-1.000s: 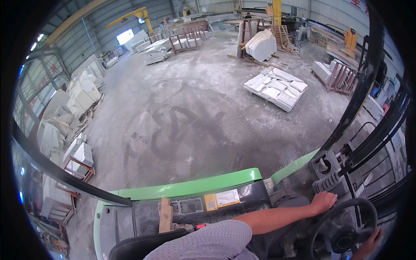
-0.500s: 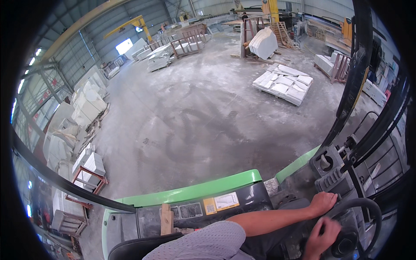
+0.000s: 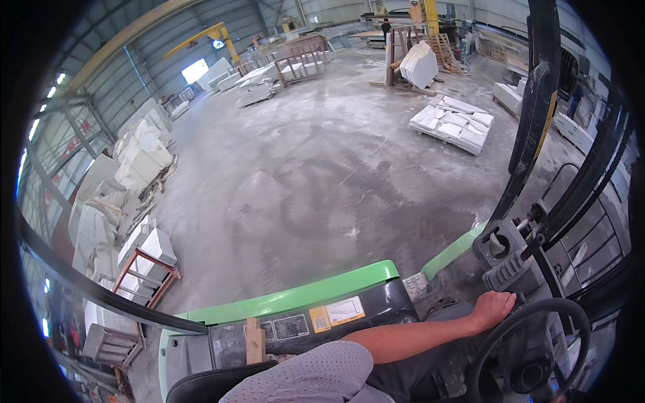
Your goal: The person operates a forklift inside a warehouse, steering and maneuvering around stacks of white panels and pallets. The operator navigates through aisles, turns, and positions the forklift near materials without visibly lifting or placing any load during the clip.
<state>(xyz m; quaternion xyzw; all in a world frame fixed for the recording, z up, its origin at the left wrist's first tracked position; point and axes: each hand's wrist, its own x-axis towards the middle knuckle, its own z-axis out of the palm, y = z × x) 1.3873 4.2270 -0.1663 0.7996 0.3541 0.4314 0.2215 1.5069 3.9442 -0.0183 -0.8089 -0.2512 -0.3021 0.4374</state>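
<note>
My left arm, in a pale grey mesh sleeve (image 3: pixel 316 373), stretches across to the right. My left hand (image 3: pixel 494 310) is closed, fingers curled, just beyond the upper left rim of a black steering wheel (image 3: pixel 579 336). What the fingers grip, if anything, is hidden. Past the hand is a dark console with a round recessed holder (image 3: pixel 497 245). My right hand is out of view. A black seat back (image 3: pixel 195 383) shows at the lower edge, with a piece of wood (image 3: pixel 254 342) standing beside it on the vehicle's dark side cover.
A green body edge (image 3: pixel 295 292) borders the vehicle. Black posts (image 3: pixel 537 114) rise at right. White stone slabs on a pallet (image 3: pixel 457 124) lie ahead on the dusty floor. Slabs in a reddish rack (image 3: pixel 144 272) and rough blocks (image 3: pixel 141 158) line the left. A person (image 3: pixel 385 28) stands far off.
My right hand has left the wheel and gone out of view. My left hand keeps its place by the wheel. Floor, slabs and racks have shifted rightward in the picture relative to the vehicle.
</note>
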